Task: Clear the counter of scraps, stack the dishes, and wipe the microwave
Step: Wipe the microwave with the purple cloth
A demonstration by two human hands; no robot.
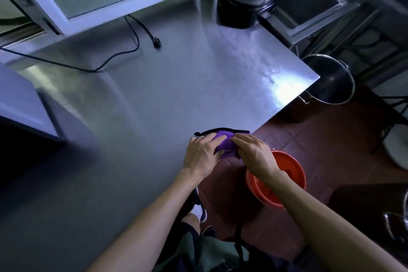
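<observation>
I see both hands, left (202,154) and right (251,154), bunching a purple cloth (223,142) at the bench (154,95) edge, above an orange bucket (289,174).

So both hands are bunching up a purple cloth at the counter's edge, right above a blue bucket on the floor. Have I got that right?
Almost. The bucket is orange, not blue. The head view shows it on the floor beneath the right hand. The rest holds: the left hand and the right both grip the purple cloth at the edge of the counter.

Cloth (223,143) at counter (154,99) edge, bucket (287,174) below right.
</observation>
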